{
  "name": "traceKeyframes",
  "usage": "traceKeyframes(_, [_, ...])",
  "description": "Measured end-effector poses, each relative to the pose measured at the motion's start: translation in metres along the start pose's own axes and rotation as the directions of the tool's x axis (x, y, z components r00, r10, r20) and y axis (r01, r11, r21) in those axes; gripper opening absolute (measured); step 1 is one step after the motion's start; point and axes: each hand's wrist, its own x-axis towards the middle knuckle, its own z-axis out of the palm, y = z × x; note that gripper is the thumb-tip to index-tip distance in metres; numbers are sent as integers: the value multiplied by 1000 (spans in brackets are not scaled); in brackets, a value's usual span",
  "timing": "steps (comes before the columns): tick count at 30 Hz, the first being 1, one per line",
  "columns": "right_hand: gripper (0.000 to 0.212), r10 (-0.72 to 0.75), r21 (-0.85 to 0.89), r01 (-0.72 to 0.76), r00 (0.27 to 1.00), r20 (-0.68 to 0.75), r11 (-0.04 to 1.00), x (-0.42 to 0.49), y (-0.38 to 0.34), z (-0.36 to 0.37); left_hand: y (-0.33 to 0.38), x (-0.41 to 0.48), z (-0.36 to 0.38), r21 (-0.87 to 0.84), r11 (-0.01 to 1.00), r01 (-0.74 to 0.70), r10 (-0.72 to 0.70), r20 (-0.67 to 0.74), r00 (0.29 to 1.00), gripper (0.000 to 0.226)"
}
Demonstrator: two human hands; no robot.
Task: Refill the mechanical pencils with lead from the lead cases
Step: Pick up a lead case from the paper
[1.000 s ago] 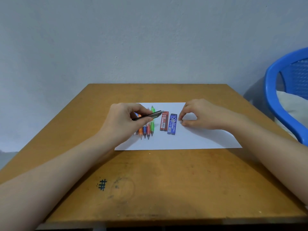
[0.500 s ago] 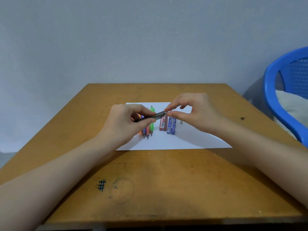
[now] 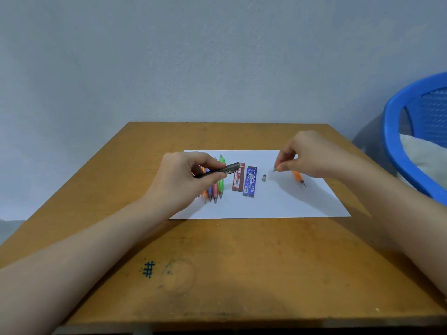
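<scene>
1. Roughly at the middle of the frame, a dark pencil (image 3: 219,169) is held above the paper (image 3: 266,204), lying almost level with its open end pointing to the right.
2. The left hand (image 3: 186,180) grips the dark pencil, with the thumb on top and the fingers curled beneath it.
3. The right hand (image 3: 307,155), to the right of centre, pinches a small grey piece (image 3: 274,169) between thumb and fingertip, just above the paper; what the piece is cannot be told.
4. A small grey cap (image 3: 264,177) lies on the paper just left of and below that pinch, apart from it.
5. Two lead cases lie side by side at the centre of the paper: the red case (image 3: 238,178) on the left, the blue case (image 3: 250,182) on the right.
6. Left of the cases lies a row of coloured pencils (image 3: 214,191), tips toward the camera, partly hidden by the left hand; the green pencil (image 3: 221,182) is the rightmost.
7. An orange pencil (image 3: 298,177) lies alone on the paper under the right hand, its tip toward the lower right.
8. The paper rests on a brown wooden table (image 3: 217,262), which has a hash mark (image 3: 148,269) drawn at lower left.
9. A blue chair (image 3: 396,141) holding something white (image 3: 420,155) stands at the right edge of the frame.
</scene>
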Motion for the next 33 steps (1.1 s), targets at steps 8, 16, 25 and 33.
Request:
traceKeyframes(8, [1, 73, 73, -81, 992, 100, 994, 2, -5, 17, 2, 0, -1, -31, 999, 19, -19, 0, 1000, 21])
traceKeyframes(16, [8, 79, 121, -90, 992, 98, 989, 3, -6, 20, 3, -1, -2, -22, 999, 27, -27, 12, 1000, 21])
traceKeyframes(25, [11, 78, 134, -90, 992, 96, 987, 0, -10, 15, 7, -2, -1, -16, 999, 35, -35, -3, 999, 24])
traceKeyframes(33, [16, -73, 589, 219, 962, -262, 778, -14, -39, 17, 12, -5, 5, -111, 993, 27, -29, -13, 1000, 42])
